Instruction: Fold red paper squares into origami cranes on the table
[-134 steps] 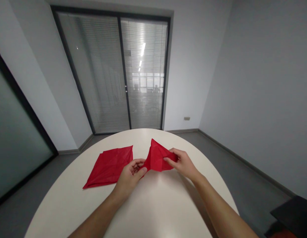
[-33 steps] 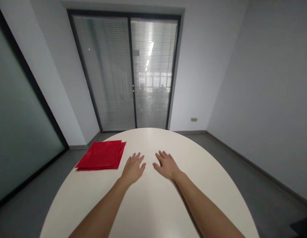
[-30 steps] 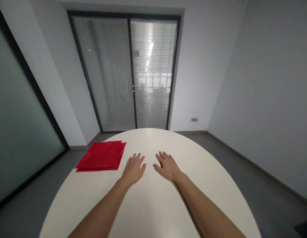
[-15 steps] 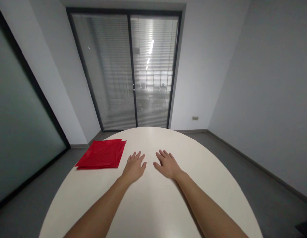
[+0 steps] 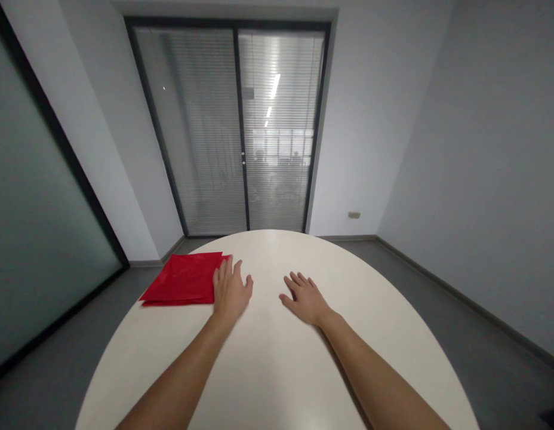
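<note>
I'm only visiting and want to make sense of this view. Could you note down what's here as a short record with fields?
setting: round white table in a grey-walled room
red cloth stack: folded, lying flat on the table's left side
left hand: open, palm down, fingers at the stack's right edge, apparently touching it
right hand: open, flat on bare tabletop, holding nothing
background: glass sliding door with blinds
</note>
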### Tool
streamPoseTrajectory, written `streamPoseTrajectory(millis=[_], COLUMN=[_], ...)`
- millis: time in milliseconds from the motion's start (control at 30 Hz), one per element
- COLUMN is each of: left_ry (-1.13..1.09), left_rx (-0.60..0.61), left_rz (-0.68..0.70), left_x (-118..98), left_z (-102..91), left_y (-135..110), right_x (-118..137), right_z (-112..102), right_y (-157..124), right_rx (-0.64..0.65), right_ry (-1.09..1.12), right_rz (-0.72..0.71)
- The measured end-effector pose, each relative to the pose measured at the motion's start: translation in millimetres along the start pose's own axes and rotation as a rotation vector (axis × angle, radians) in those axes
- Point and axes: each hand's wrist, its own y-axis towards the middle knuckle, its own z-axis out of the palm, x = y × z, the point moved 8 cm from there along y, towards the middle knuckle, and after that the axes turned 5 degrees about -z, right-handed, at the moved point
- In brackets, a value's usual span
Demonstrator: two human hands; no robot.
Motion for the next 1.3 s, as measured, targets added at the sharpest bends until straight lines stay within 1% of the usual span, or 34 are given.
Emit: streamPoseTrajectory(millis=[67, 133, 167, 267, 300, 367, 500, 633, 733, 800, 900, 967, 1033, 1100, 1133, 1200, 1267, 1300], left_ry=[0.058, 0.106, 0.117, 0.090, 0.082, 0.086, 0.109, 0.100, 0.097, 0.104, 0.098, 0.067, 0.012, -0.061, -0.105, -0.210, -0.311, -0.361], left_rx=[-0.029, -0.008, 0.029, 0.209, 0.234, 0.235, 0.176, 0.079, 0.063, 0.028, -0.052, -0.063, -0.023, 0.052, 0.105, 0.255, 0.403, 0.454], left_rz=[-0.087, -0.174, -0.211, -0.316, -0.332, -0.335, -0.324, -0.276, -0.250, -0.218, -0.120, -0.036, 0.034, 0.101, 0.129, 0.173, 0.195, 0.198], left_x=[18, 37, 46, 68, 72, 74, 68, 56, 49, 42, 22, 1, -22, -47, -59, -81, -97, -102], left_z=[-3.8, 1.1, 7.1, 32.3, 37.4, 41.2, 34.1, 19.5, 13.0, 5.2, -11.8, -20.0, -21.9, -16.9, -11.9, 2.6, 16.1, 19.9], left_y=[6, 8, 8, 3, 2, 1, 4, 6, 5, 4, 3, -2, -10, -24, -32, -52, -70, -77], right_x=[0, 0, 1, 1, 1, 1, 0, 0, 2, 2, 2, 2, -1, -9, -14, -25, -33, -36], right_z=[0, 0, 0, -1, -1, -1, 0, 0, -1, -1, -1, -3, -8, -16, -21, -29, -35, -37], right_y=[0, 0, 0, -1, -1, -1, -1, -1, -2, -2, -3, -2, -2, -1, -2, -3, -5, -5], right_rx=[0.007, 0.011, 0.010, 0.008, 0.009, 0.013, 0.013, 0.011, 0.010, 0.012, 0.007, -0.014, -0.078, -0.188, -0.251, -0.364, -0.445, -0.472], right_ry=[-0.001, 0.001, 0.002, 0.006, 0.008, 0.015, 0.017, 0.010, 0.007, 0.007, 0.008, 0.019, 0.075, 0.197, 0.268, 0.397, 0.467, 0.475], right_rz=[0.001, 0.001, 0.000, 0.000, 0.001, 0.001, -0.002, 0.004, -0.001, -0.003, -0.005, -0.011, -0.008, 0.030, 0.054, 0.096, 0.116, 0.113])
